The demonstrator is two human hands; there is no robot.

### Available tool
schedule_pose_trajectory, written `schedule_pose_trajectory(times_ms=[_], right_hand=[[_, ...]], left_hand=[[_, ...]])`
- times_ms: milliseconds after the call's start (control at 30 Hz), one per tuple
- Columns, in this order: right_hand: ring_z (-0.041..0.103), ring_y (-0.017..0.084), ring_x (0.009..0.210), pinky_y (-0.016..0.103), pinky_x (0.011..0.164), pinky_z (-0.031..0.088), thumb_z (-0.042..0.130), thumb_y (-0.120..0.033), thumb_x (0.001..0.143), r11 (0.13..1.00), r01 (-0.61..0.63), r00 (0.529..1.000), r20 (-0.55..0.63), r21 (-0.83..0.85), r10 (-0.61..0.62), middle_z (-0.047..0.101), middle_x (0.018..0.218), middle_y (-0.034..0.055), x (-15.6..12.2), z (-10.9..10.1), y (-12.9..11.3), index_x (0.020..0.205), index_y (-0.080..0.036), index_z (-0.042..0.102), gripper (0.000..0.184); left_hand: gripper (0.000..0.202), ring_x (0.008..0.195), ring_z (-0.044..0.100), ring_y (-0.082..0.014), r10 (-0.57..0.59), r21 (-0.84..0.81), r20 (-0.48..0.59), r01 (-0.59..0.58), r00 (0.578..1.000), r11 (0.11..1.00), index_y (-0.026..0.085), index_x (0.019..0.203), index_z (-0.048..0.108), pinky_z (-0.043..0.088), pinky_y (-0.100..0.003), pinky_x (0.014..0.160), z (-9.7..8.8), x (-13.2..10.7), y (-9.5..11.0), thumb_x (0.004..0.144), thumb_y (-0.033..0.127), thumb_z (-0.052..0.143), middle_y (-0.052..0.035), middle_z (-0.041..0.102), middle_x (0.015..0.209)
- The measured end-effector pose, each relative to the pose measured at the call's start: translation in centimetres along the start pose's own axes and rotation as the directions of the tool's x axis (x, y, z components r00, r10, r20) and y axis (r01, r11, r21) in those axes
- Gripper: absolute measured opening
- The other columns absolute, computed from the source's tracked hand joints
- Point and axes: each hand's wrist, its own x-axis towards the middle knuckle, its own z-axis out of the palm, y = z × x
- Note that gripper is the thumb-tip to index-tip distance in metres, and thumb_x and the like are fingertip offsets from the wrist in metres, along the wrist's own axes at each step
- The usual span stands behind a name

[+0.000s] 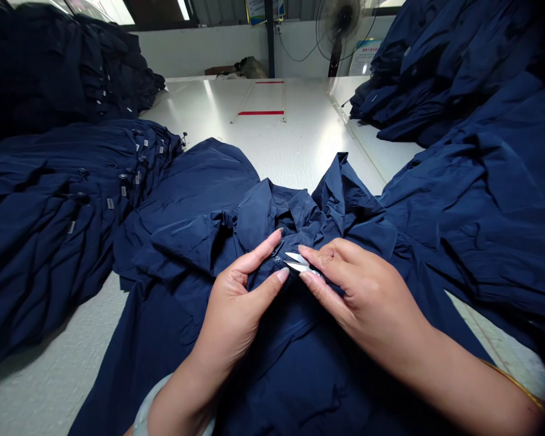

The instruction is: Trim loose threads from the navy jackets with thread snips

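A navy blue garment [272, 357] lies spread and rumpled on the table in front of me. My left hand [240, 297] grips a fold of it, with thumb and forefinger on either side of a stitched seam. My right hand [358, 278] holds small thread snips [297, 261] between thumb and fingers. The two pointed blades stand apart and point left, close to the seam and my left thumb tip. Most of the snips' handle is hidden inside my right hand.
Stacked navy garments [86, 175] with small white labels lie on the left. More navy garments [495, 175] are piled on the right. The pale table [295, 142] has red tape strips farther back. Behind it stands a fan [343, 21].
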Motion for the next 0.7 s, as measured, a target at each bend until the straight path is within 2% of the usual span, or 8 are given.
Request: schedule_pose_trajectory(times_ms=[333,700], right_hand=[[0.060,0.016,0.077,0.030,0.069,0.048,0.051,-0.026,0.098,0.999,0.023,1.000,-0.012,-0.036,-0.023,0.064,0.091,0.0070,-0.03,-0.12,-0.07,0.124,-0.015,0.066,0.032],[0.061,0.017,0.078,0.029,0.069,0.049,0.053,-0.023,0.097,0.990,0.072,0.997,-0.034,-0.124,-0.077,0.065,0.092,0.0075,-0.11,0.14,0.10,0.126,-0.014,0.064,0.033]], left_hand=[[0.051,0.129,0.053,-0.0256,-0.011,0.034,0.009,0.010,1.000,0.999,0.033,0.131,0.062,0.034,-0.036,0.115,-0.08,0.03,-0.05,0.081,0.032,0.074,-0.0003,0.063,0.135],[0.046,0.134,0.049,-0.0201,0.010,0.003,0.011,-0.010,1.000,1.000,0.037,0.127,0.064,0.035,-0.027,0.114,0.07,0.09,-0.05,0.083,0.029,0.073,0.0040,0.061,0.137]])
